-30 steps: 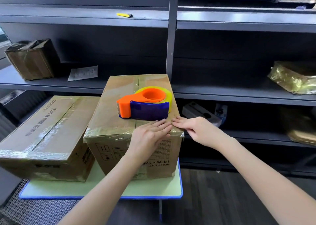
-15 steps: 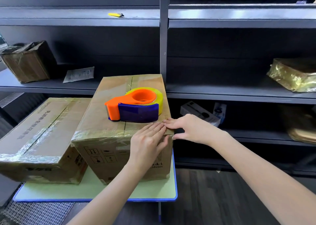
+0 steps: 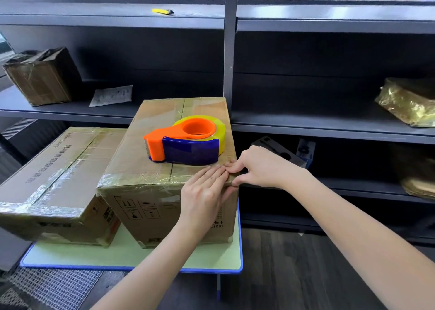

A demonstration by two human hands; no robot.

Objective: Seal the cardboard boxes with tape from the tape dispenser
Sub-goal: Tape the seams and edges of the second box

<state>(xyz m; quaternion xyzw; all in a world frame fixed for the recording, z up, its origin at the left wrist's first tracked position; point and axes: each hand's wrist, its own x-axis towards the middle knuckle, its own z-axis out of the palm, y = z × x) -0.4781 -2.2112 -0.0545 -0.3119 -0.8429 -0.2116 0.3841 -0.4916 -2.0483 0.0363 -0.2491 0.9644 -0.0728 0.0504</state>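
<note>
- Basically, the taller box [image 3: 146,206] stood on the small table [image 3: 131,255], flaps down, with clear tape [image 3: 131,180] wrinkled along its near top edge.
- The tape dispenser [image 3: 186,142], orange and blue with a yellowish roll, lay on its side on top of that box. Its cutter end pointed left, and neither hand touched it.
- The left hand [image 3: 202,192] lay flat over the near top edge, right of centre. Its fingers were straight and pressed together, with the tips on the taped lid and the palm over the front face.
- The right hand [image 3: 256,166] was at the near right corner, fingers bent on the lid and thumb on the side face, pinching that corner. Its fingertips touched the left hand's fingertips. It possibly had a tape end under them, but the glare made that hard to tell.
- The lower box [image 3: 54,168] sat just left of it on the same table, touching it, with tape already crossing its top.
- The dark shelving [image 3: 229,50] behind held a worn brown carton [image 3: 40,76], a paper sheet [image 3: 111,95], a small yellow item [image 3: 162,11] on the upper shelf and a gold-wrapped parcel [image 3: 407,102] at the right.
</note>
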